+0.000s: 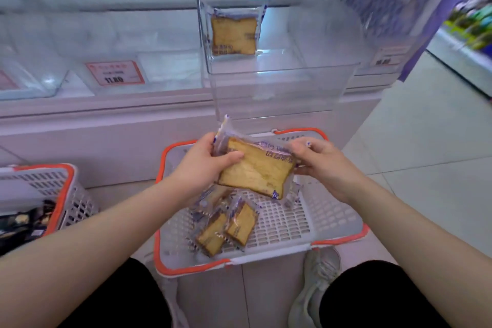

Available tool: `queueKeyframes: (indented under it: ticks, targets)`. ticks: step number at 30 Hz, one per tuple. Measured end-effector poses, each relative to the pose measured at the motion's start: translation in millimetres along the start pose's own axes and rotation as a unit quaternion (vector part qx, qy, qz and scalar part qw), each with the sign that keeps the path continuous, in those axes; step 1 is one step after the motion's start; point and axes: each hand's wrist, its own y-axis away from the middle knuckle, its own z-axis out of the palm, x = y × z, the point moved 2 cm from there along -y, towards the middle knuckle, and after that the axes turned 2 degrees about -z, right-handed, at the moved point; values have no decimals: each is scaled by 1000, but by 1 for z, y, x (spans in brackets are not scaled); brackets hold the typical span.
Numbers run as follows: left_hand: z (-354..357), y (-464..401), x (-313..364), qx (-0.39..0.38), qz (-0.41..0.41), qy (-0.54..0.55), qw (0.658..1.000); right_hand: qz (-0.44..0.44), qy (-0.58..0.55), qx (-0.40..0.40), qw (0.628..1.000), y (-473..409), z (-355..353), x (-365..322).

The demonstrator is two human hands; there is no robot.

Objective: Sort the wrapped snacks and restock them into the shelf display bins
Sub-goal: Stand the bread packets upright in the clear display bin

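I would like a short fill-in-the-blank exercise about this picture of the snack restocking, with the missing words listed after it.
1. Both hands, the left hand and the right hand, hold one wrapped ____ slice.
2. The held slice is above a white basket with an ____ rim.
3. The clear display bin on the shelf holds exactly ____ wrapped slice.
4. The red price tag is to the ____ of that bin.

Missing words: cake; orange; one; left

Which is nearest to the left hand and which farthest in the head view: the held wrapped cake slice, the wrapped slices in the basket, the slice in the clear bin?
1. Held wrapped cake slice, gripped by the left hand.
2. Wrapped slices in the orange-rimmed white basket, just below.
3. Slice in the clear plastic bin, up on the shelf.
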Motion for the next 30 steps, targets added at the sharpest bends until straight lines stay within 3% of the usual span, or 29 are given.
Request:
queueKeyframes:
  ticks: [3,5,7,10,12,16,20,23,26,28,30]
  targets:
    - [-6,7,13,11,16,-25,1000,-53,106,60,991,3,6,-18]
    - [-10,9,21,32,51,-136,989,-74,206,79,973,3,9,-23]
    - [-11,11,28,49,94,-238,965,-89,272,48,957,4,15,-26]
    - [-7,12,34,46,126,-270,953,-121,385,-25,915,5,27,-24]
    - [-5,13,34,35,130,-265,955,-134,442,-30,886,3,31,-25]
    - [-10,9,38,34,108,-156,981,-140,367,-10,920,-3,30,-32]
    - [-25,1,39,114,44,34,992,-82,80,54,992,-6,30,-29]
    - [-18,5,31,41,-24,72,996,-3,-73,63,995,-9,42,-17]
    - [-10,6,30,8,26,19,999,47,-74,28,996,-9,62,-5]
    - [-17,4,36,27,101,-112,988,27,-13,64,998,-10,67,-7]
    - [-27,2,41,32,187,-344,920,-36,106,154,982,-12,60,-18]
